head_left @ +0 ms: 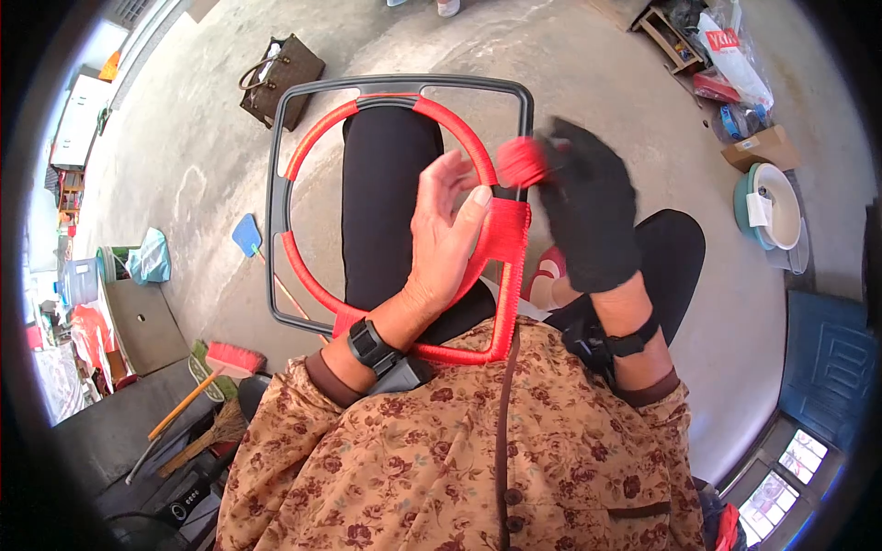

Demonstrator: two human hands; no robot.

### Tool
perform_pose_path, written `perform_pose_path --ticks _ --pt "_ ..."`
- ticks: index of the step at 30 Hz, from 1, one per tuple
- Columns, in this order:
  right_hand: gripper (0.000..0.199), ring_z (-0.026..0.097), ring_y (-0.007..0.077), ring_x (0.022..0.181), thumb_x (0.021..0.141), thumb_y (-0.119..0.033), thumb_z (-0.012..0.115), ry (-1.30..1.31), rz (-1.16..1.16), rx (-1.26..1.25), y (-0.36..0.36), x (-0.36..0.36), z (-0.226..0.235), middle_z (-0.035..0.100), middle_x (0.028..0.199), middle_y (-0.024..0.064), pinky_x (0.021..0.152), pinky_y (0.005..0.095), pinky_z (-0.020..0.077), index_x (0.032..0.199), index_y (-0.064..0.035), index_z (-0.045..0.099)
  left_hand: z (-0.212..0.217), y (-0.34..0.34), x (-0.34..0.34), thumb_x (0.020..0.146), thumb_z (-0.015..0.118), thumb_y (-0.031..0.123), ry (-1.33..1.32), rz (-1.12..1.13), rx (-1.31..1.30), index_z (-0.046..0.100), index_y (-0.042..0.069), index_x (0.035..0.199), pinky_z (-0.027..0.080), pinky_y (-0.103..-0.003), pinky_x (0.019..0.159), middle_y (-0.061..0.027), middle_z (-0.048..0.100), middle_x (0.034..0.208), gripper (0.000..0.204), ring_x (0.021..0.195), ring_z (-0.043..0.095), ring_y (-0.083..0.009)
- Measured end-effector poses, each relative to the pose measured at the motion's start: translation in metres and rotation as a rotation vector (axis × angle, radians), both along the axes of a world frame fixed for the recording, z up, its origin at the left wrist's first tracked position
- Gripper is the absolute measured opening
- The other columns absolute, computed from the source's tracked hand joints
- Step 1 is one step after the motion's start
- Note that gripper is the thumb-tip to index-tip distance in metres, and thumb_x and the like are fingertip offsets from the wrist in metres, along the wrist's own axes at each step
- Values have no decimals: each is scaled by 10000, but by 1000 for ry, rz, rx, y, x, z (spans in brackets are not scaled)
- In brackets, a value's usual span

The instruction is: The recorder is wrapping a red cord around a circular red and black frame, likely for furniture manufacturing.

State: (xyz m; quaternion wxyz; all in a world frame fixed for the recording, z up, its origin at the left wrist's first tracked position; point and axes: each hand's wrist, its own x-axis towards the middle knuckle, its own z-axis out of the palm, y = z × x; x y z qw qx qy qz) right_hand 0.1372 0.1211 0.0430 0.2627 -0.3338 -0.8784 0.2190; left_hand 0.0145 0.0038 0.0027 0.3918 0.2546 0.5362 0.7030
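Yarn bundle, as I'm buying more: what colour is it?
The yarn bundle is red, clearest in the head view.

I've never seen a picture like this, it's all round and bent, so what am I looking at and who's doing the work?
There's no machine here, just a person's two hands. The camera sits on their head, looking down; its very wide lens bends straight edges. The bare left hand is at the right side of a black frame, a rounded square with a ring inside, partly wrapped in red. I can't tell how firmly it grips. The right hand, in a black glove, holds a bundle of red cord. The frame lies over the person's legs. Beyond, a brown bag stands on the floor.
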Motion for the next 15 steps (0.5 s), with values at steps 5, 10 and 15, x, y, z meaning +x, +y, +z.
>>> perform_pose_path --ticks 5,10,15 --pt "263 623 219 977 799 -124 649 73 113 202 -5 -5 12 635 1061 89 834 362 504 1057 -86 614 -5 -2 -5 900 562 72 -8 55 -63 488 -18 1189 443 -290 888 -65 588 1077 311 982 555 -119" --pt "195 634 154 917 869 -114 610 246 127 -1150 25 8 -35 667 942 53 804 304 509 1041 -22 610 -12 -4 -7 902 515 85 -300 25 -114 552 40 1081 471 -252 754 -33 627 948 188 845 592 -111" --pt "348 624 167 946 827 -111 665 189 423 -1050 13 -5 -61 665 1043 70 844 308 498 1160 -36 596 -18 -6 -13 916 483 106 -329 -71 -279 601 -19 912 518 -289 760 -87 656 876 173 815 639 -163"
